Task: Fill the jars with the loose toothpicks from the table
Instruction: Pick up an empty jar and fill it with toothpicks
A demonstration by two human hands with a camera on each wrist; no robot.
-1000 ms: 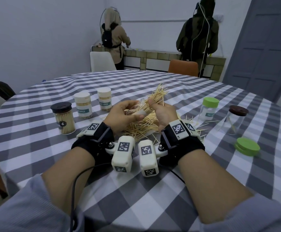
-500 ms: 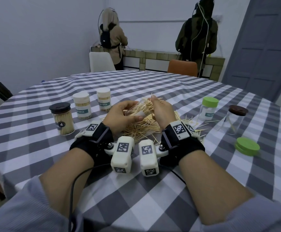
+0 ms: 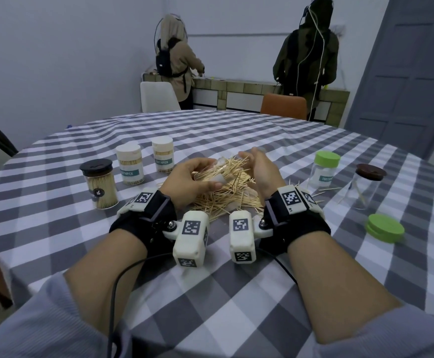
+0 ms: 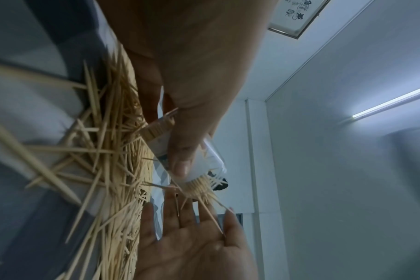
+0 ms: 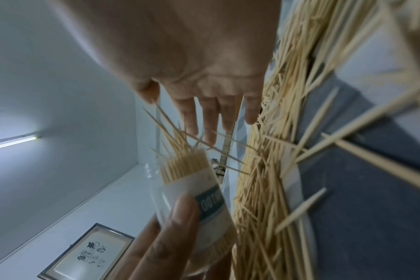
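Observation:
My left hand (image 3: 197, 175) grips a clear jar (image 3: 217, 177) with a white label, tilted on its side just above the loose toothpick pile (image 3: 226, 197). The jar (image 5: 192, 191) is packed with toothpicks, and several stick out of its mouth at odd angles. My right hand (image 3: 255, 164) is open, its straight fingers (image 5: 209, 121) right at the jar's mouth among the protruding tips. In the left wrist view my thumb (image 4: 180, 157) lies across the jar (image 4: 204, 161), with the right palm (image 4: 192, 246) facing it.
A black-lidded jar (image 3: 99, 187) and two white-lidded jars (image 3: 129, 164) (image 3: 162, 155), all full, stand to the left. At right are a green-lidded jar (image 3: 325, 169), a brown-lidded jar (image 3: 366, 187) holding a few picks, and a loose green lid (image 3: 385, 227). Two people stand at the back counter.
My right hand held a raised bundle of toothpicks, lowered it into the jar's mouth and let go; it is now flat and open. The left hand kept hold of the jar.

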